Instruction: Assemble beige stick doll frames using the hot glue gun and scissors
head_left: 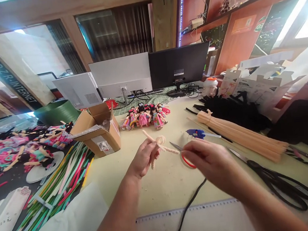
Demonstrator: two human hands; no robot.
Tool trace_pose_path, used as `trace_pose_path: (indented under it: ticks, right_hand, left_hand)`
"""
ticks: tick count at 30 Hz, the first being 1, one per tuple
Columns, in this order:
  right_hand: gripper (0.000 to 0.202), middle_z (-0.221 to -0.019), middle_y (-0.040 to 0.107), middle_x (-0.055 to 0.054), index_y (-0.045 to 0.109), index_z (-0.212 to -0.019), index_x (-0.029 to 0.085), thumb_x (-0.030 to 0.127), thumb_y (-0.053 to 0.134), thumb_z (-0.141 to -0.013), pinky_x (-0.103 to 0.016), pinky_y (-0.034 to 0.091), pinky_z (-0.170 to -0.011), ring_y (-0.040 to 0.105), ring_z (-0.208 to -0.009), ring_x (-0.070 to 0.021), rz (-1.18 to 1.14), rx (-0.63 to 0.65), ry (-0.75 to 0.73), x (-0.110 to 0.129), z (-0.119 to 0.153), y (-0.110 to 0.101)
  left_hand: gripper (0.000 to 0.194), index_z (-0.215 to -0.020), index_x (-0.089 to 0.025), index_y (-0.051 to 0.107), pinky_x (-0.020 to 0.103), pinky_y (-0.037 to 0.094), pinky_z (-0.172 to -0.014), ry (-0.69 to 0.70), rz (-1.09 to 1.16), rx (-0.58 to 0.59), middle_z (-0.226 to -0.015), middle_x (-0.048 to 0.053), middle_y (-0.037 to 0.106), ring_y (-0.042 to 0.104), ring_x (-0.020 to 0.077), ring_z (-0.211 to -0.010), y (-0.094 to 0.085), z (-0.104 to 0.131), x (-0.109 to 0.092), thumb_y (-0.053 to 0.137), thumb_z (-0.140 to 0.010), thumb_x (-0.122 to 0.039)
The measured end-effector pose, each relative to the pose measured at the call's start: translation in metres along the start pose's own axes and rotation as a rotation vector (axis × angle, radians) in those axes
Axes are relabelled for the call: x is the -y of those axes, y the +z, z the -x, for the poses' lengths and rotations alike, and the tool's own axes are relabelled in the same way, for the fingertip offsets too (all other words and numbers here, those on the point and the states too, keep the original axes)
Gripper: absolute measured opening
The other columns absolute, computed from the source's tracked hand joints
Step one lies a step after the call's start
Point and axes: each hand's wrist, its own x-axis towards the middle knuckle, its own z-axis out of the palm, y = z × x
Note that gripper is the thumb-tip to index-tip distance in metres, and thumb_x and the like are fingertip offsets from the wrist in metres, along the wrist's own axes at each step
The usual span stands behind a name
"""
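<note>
In the middle of the view my left hand (143,158) pinches a cream pipe cleaner (161,141) bent into a loop, with loose ends sticking out. My right hand (209,161) is closed on a small pair of scissors (188,162) with a red handle. Its pointed metal blades aim left, close to one end of the pipe cleaner; whether they touch it I cannot tell. Just behind my right hand lies a blue glue gun (195,133). A bundle of peach pipe cleaners (240,134) rests to the right.
Finished pipe-cleaner dolls (142,117) stand behind my hands, beside a cardboard box (105,139). Large black scissors (276,180) lie at right, near black pipe cleaners (232,111). Coloured pipe cleaners (55,190) cover the left. A black cable (188,208) crosses a ruler (214,205) in front.
</note>
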Motion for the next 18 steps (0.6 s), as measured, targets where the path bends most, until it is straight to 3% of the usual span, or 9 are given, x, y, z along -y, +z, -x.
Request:
trace_pose_path:
  ticks: [4,10,18]
  right_hand:
    - [0.030,-0.069,0.059,0.001,0.057,-0.070,0.022,0.046,0.054,-0.086,-0.025,0.031,-0.057,0.051,-0.063,-0.0133,0.081,-0.010,0.005,0.024,-0.018,0.019]
    - [0.024,-0.070,0.058,0.000,0.056,-0.068,0.021,0.035,0.054,-0.087,-0.025,0.029,-0.057,0.051,-0.064,-0.0136,0.149,-0.003,-0.008,0.011,-0.029,0.035]
    - [0.020,-0.075,0.059,-0.001,0.056,-0.071,0.021,0.028,0.050,-0.088,-0.026,0.032,-0.059,0.052,-0.067,-0.0135,0.098,0.049,-0.028,-0.003,-0.037,0.032]
  left_hand:
    - [0.020,-0.079,-0.017,0.051,0.020,0.035,-0.056,0.030,-0.107,-0.035,-0.063,-0.003,0.050,0.044,0.0073,-0.057,0.002,0.001,0.002,0.059,-0.082,-0.035]
    - [0.021,-0.081,-0.017,0.050,0.020,0.035,-0.056,0.049,-0.180,-0.055,-0.064,-0.003,0.049,0.044,0.0077,-0.059,0.003,-0.001,0.001,0.058,-0.083,-0.036]
    - [0.020,-0.086,-0.017,0.047,0.020,0.037,-0.058,-0.050,-0.105,0.047,-0.069,-0.002,0.052,0.046,0.0069,-0.059,-0.001,0.000,-0.001,0.058,-0.083,-0.034]
